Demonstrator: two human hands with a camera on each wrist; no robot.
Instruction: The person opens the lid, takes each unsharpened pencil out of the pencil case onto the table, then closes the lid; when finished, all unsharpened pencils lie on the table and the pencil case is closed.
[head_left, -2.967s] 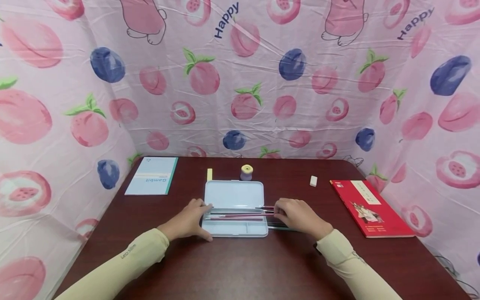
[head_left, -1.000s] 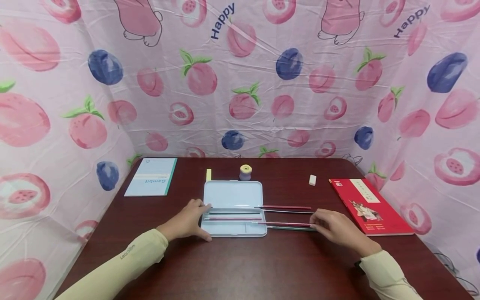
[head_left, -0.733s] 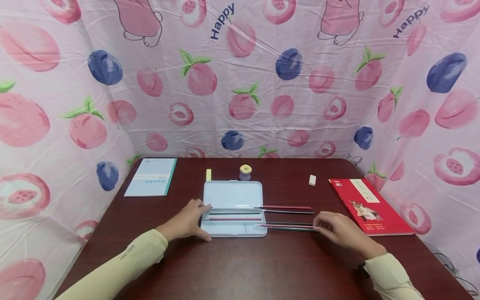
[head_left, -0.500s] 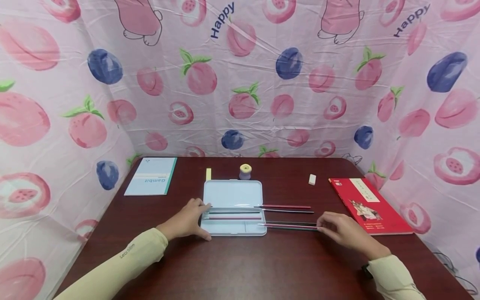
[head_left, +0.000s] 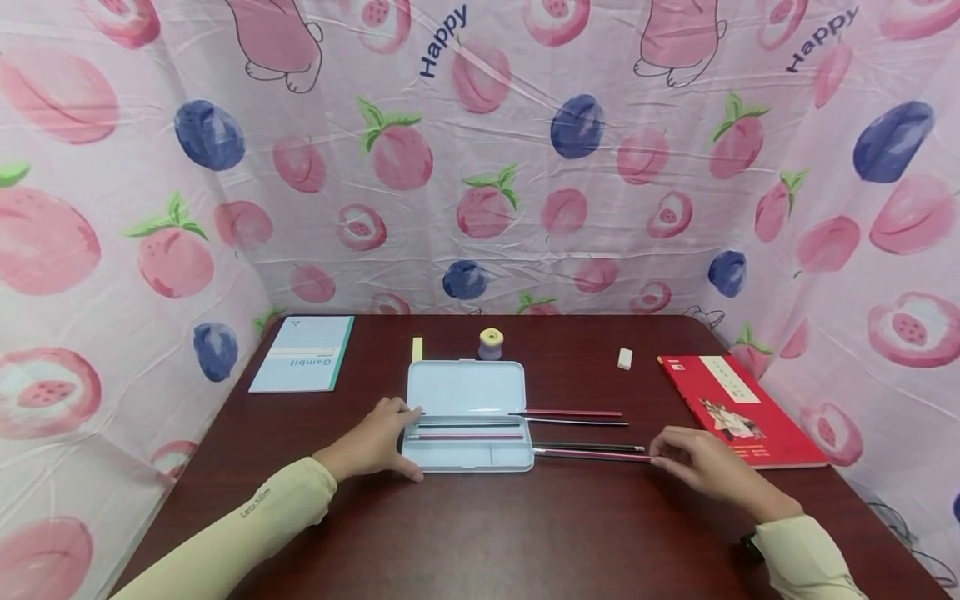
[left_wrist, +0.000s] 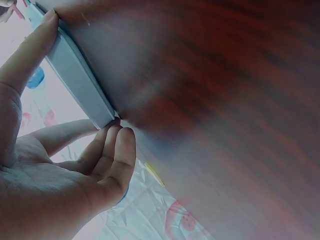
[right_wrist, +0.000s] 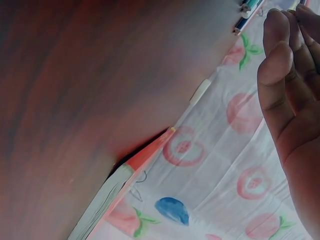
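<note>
Our left hand [head_left: 378,437] braces the case [head_left: 467,417] with straight fingers; our right hand [head_left: 693,462] pinches pencils [head_left: 588,451] at the case's 3 o'clock. We judge we're emptying it; next, release them on the counter [head_left: 487,533].

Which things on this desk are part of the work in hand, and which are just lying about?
In use: pencil case, pencils, left hand, right hand.
Lying about: blue notebook, red book, eraser, yellow-topped sharpener, yellow strip.
</note>
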